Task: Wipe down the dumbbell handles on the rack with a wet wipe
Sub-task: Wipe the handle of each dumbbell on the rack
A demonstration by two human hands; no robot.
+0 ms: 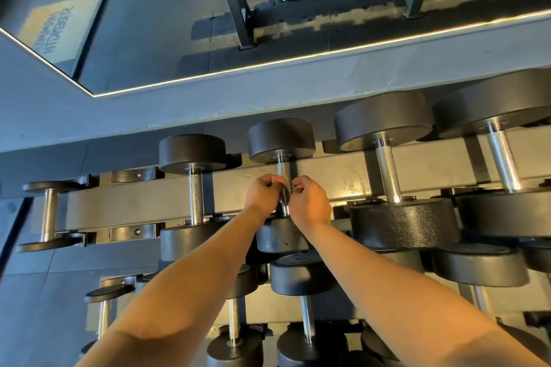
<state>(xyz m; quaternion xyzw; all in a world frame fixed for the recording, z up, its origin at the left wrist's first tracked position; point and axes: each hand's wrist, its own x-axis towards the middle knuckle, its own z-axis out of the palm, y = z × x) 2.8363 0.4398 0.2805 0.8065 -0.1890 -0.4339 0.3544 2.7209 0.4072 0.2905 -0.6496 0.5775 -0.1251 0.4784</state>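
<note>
Presently the left hand [264,194] and right hand [310,202] pinch what seems a dark wet wipe [284,197] round the middle dumbbell handle [282,168], far row of the rack [343,179]; bunched, it may skip the knurling

Single head-worn view, aimed forward and steeply down over the dumbbell rack [343,179].

I am working from one wide-angle camera on the person's head. It faces a wall mirror [149,39], which fills the top of the frame, and tilts down enough that the rack's upper tier crosses the middle on a slight slant, with the lower tier along the bottom edge. Both forearms run up from the bottom corners. The left hand [264,194] and right hand [310,202] meet close in, just above centre, at one dumbbell handle [283,168].
</note>
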